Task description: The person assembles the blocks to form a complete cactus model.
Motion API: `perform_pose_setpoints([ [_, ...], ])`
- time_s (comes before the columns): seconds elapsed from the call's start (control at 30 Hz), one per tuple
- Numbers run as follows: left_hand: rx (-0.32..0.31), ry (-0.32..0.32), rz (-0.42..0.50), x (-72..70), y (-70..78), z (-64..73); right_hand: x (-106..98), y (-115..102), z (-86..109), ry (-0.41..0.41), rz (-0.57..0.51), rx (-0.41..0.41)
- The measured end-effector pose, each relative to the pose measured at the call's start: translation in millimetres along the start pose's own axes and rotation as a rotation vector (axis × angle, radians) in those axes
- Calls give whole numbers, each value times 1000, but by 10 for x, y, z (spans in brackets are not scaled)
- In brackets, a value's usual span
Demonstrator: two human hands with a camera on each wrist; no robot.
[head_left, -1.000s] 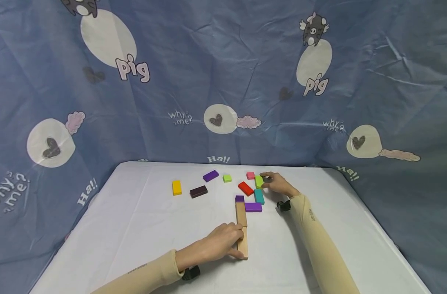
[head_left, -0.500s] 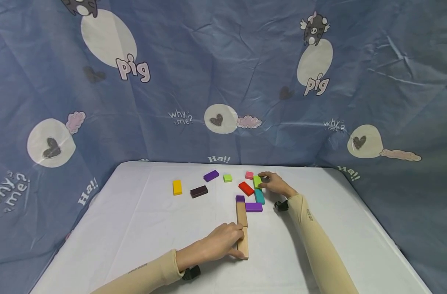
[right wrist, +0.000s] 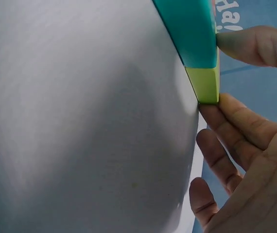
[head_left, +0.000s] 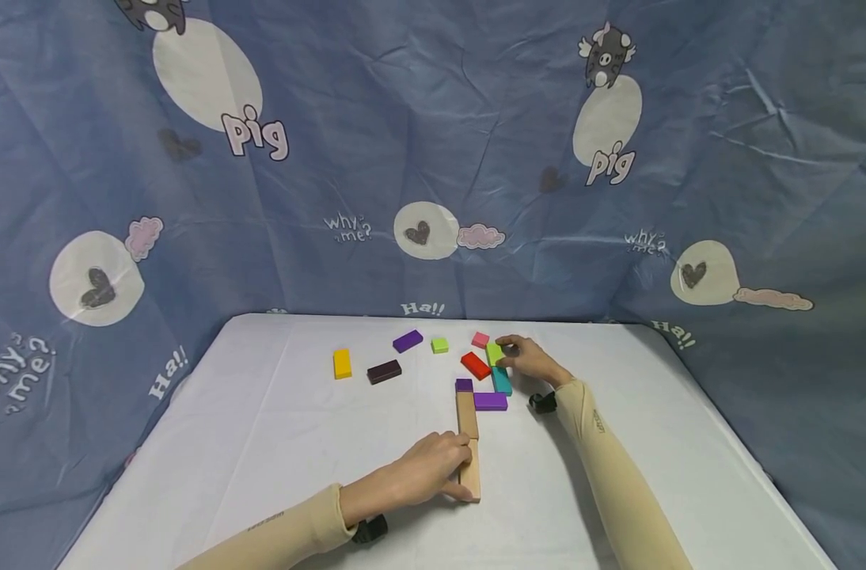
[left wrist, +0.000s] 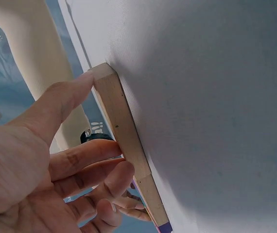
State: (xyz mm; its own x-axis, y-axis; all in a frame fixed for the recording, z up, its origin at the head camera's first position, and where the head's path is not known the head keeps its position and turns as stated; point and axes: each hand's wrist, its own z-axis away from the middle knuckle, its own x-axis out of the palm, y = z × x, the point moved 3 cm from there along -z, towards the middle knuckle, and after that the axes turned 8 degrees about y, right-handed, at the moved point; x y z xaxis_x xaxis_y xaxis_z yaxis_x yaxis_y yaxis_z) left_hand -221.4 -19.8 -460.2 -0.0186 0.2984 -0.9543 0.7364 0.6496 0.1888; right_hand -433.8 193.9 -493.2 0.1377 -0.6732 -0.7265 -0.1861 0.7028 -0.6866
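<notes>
My left hand (head_left: 433,467) rests on the nearer of two plain wooden blocks (head_left: 472,475) lying end to end; in the left wrist view its thumb presses the near end and curled fingers touch the side. A small dark purple block (head_left: 465,385) caps the far end of the row. My right hand (head_left: 533,358) holds a lime green block (head_left: 493,354), with the thumb near its close corner and fingertips at its far end. A teal block (head_left: 501,381) meets the lime block's near end, and a purple block (head_left: 490,401) lies crosswise below it, beside the wooden row.
A pink block (head_left: 480,340) lies against the lime block's far left, with a red block (head_left: 476,366) slanted nearby. Farther left lie a small lime cube (head_left: 440,345), another purple block (head_left: 408,341), a dark brown block (head_left: 385,372) and a yellow block (head_left: 343,364). A blue printed curtain (head_left: 333,269) hangs behind the white table (head_left: 298,475).
My right hand has slid the lime green block a little left, to the teal block's end. The pink block has shifted left and turned. My left hand stays in place.
</notes>
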Motion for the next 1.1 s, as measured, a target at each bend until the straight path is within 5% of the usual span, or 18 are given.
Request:
perform_pose_setpoints([
  [0.77,-7,-16,10,24,3,-1,-20,66,21,46,-22,-24],
  [1.1,-2,-7,-1,11,0,2,-108,42,124,126,-286,-10],
])
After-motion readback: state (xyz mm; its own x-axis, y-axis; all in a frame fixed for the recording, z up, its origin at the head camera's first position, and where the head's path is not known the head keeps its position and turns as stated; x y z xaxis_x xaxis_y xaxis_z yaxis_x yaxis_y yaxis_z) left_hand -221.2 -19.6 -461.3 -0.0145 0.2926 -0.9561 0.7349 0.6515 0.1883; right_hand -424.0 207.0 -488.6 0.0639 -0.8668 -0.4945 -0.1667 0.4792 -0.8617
